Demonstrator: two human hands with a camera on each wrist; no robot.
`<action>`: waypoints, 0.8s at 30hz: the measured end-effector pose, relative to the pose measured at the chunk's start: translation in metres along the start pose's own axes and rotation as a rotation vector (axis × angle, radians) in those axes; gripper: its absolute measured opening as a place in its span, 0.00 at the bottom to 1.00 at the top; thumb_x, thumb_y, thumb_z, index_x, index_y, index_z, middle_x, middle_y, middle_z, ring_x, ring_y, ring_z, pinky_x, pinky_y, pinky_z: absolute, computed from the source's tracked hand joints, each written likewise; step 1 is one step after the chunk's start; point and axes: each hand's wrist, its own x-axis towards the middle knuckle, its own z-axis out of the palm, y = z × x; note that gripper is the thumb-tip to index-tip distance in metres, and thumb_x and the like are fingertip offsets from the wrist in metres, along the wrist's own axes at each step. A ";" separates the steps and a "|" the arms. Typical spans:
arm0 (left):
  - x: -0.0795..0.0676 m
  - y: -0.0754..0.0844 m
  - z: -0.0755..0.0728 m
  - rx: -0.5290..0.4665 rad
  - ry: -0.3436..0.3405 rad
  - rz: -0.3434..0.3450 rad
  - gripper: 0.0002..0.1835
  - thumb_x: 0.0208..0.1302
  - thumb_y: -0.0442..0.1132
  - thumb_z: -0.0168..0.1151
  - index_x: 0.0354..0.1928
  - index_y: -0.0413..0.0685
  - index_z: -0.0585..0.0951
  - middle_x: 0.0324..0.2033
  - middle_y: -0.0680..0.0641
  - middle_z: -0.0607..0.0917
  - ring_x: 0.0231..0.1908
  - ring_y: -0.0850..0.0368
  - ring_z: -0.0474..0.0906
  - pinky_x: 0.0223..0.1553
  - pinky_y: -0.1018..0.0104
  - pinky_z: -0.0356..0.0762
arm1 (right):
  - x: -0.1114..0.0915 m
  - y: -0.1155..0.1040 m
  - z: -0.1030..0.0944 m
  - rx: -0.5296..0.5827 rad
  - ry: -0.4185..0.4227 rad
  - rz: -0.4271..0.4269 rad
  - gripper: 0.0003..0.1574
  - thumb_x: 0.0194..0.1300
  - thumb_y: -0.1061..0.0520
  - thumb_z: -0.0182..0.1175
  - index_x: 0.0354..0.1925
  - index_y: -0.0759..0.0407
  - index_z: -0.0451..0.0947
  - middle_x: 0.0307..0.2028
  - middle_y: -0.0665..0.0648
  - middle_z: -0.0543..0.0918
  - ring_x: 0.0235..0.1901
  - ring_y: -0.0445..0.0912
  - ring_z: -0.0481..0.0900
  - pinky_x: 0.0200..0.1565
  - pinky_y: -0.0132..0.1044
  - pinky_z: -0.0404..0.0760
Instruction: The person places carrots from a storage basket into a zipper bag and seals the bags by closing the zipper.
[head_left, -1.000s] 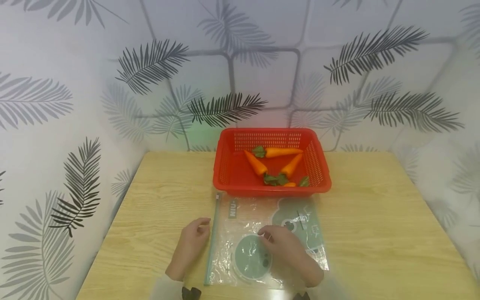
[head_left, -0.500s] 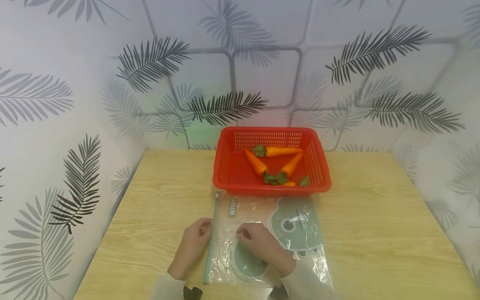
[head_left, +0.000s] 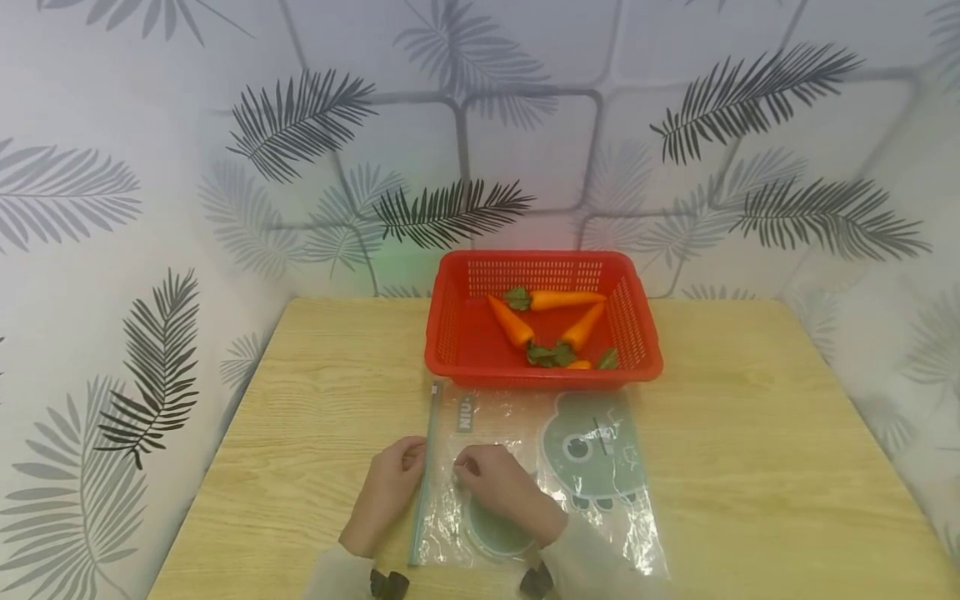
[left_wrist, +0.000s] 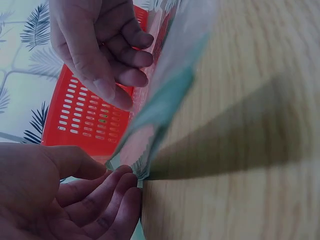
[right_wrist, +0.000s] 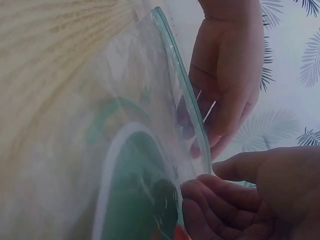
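Note:
A clear zip bag [head_left: 517,425] printed with green cartoon shapes lies flat on the table, its green zip edge [right_wrist: 187,92] on the left and raised a little. My left hand [head_left: 392,483] pinches that edge; through the clear plastic in the right wrist view, its fingertips show behind the strip. Over the bag, just right of the zip, is my right hand [head_left: 506,487]. Its fingers [left_wrist: 135,55] curl loosely with nothing between them in the left wrist view. The bag's round green print is partly hidden under this hand.
A red plastic basket [head_left: 543,380] stands behind the bag, right at its far edge. Several orange carrots [head_left: 566,300] with green leaves lie in it. The wooden table [head_left: 765,450] meets a leaf-patterned wall at the back.
My right hand has moved left across the bag towards the zip edge, uncovering the cartoon face on the right. The left hand has shifted slightly right onto the zip edge.

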 end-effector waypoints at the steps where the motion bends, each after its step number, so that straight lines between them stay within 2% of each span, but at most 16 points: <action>1: 0.000 0.001 0.000 0.001 -0.004 0.006 0.12 0.67 0.34 0.54 0.49 0.36 0.78 0.40 0.41 0.84 0.37 0.52 0.81 0.37 0.63 0.81 | 0.001 0.000 0.001 0.003 -0.006 0.002 0.05 0.61 0.56 0.58 0.30 0.53 0.80 0.23 0.42 0.75 0.25 0.37 0.72 0.30 0.30 0.74; 8: -0.001 0.002 0.000 -0.011 -0.027 -0.003 0.12 0.65 0.33 0.55 0.48 0.35 0.79 0.36 0.43 0.84 0.37 0.52 0.81 0.36 0.66 0.81 | 0.002 -0.002 0.005 0.011 -0.033 0.035 0.08 0.64 0.53 0.57 0.31 0.53 0.80 0.22 0.42 0.75 0.24 0.36 0.72 0.30 0.30 0.74; 14: -0.002 0.003 0.001 -0.023 -0.050 0.015 0.11 0.64 0.33 0.57 0.47 0.38 0.79 0.37 0.45 0.84 0.39 0.53 0.80 0.39 0.64 0.80 | 0.003 -0.005 0.003 0.025 -0.004 0.022 0.16 0.67 0.49 0.54 0.27 0.53 0.80 0.18 0.43 0.73 0.20 0.37 0.69 0.25 0.29 0.71; 19: -0.004 0.007 0.002 -0.004 -0.041 0.036 0.11 0.62 0.33 0.60 0.47 0.41 0.80 0.37 0.46 0.83 0.37 0.54 0.79 0.37 0.65 0.80 | 0.005 -0.001 0.005 0.040 0.021 0.008 0.17 0.67 0.48 0.54 0.27 0.53 0.81 0.18 0.42 0.73 0.19 0.36 0.68 0.24 0.29 0.71; 24: -0.005 0.010 0.002 -0.004 -0.034 0.030 0.13 0.60 0.33 0.61 0.47 0.43 0.80 0.40 0.46 0.82 0.40 0.51 0.77 0.40 0.60 0.78 | 0.008 0.000 0.007 0.077 0.028 0.002 0.17 0.68 0.48 0.53 0.26 0.53 0.80 0.17 0.41 0.73 0.19 0.35 0.69 0.23 0.28 0.71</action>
